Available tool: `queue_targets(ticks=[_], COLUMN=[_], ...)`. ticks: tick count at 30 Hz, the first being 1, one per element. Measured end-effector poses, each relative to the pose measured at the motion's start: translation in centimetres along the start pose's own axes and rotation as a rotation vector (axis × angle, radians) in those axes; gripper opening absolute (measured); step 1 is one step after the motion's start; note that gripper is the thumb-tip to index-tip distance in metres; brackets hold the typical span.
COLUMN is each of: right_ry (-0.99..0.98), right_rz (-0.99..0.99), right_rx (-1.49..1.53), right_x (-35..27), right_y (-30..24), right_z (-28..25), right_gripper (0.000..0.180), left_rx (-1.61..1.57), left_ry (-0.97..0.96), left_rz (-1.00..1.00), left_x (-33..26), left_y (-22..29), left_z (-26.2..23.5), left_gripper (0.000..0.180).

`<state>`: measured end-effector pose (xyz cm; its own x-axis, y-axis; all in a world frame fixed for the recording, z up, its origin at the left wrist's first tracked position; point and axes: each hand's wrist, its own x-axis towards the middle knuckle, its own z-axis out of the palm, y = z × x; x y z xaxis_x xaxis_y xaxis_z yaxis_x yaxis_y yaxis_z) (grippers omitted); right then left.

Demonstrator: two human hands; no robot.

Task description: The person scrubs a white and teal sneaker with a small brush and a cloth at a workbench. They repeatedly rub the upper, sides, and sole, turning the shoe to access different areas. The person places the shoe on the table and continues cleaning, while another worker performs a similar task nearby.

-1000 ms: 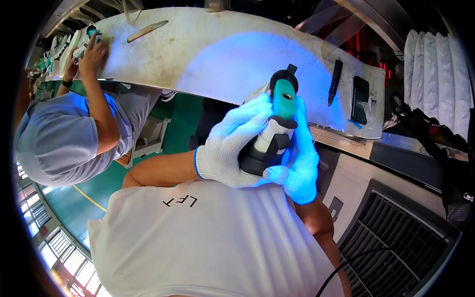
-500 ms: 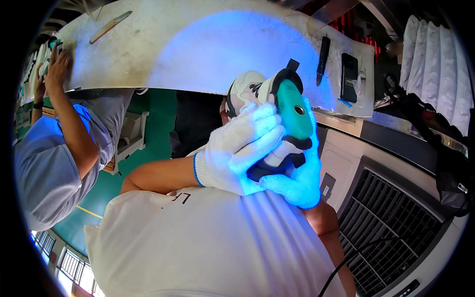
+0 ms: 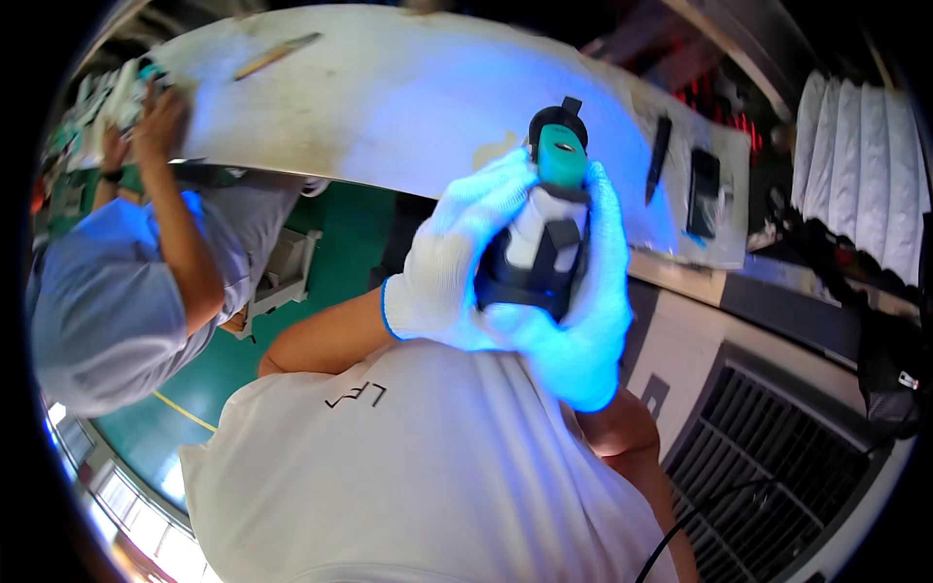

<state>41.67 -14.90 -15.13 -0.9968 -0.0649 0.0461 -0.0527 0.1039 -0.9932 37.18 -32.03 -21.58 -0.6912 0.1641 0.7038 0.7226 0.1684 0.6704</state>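
Between my two white-gloved hands is a shoe with a dark sole and collar and white panels, tilted with its heel toward me. A teal shoe last with a hole in its top fills the shoe's opening. My left hand grips the left side, its fingers laid along the upper. My right hand wraps the right side and the near end, thumb across the bottom. Blue light falls on both gloves. The toe is hidden behind the hands and the last.
A pale worktable spans the far side. On it lie a wooden-handled tool, a black knife-like tool and a phone. At left, a co-worker's hands handle other pieces. A vented white unit stands at right.
Both hands have tipped the shoe so its heel end faces me and the last's top shows foreshortened. The pale patterned shoe part seen at its left is now mostly hidden. The view has shifted slightly.
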Motion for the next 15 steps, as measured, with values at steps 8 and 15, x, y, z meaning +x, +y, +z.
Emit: queue_targets(ticks=[8,15], right_ry=[0.588,0.476], right_rz=[-0.138,-0.181], right_rx=[-0.569,-1.271], right_x=[12.0,14.7], right_y=[13.7,21.0], right_z=[-13.5,-14.7], right_gripper=[0.075,0.084], left_rx=[-0.002,-0.019], left_ry=[-0.12,-0.075], left_rz=[-0.355,-0.496], left_x=[-1.6,-2.6], left_y=[1.2,3.9], left_z=[-7.2,-8.0], left_gripper=[0.123,0.142])
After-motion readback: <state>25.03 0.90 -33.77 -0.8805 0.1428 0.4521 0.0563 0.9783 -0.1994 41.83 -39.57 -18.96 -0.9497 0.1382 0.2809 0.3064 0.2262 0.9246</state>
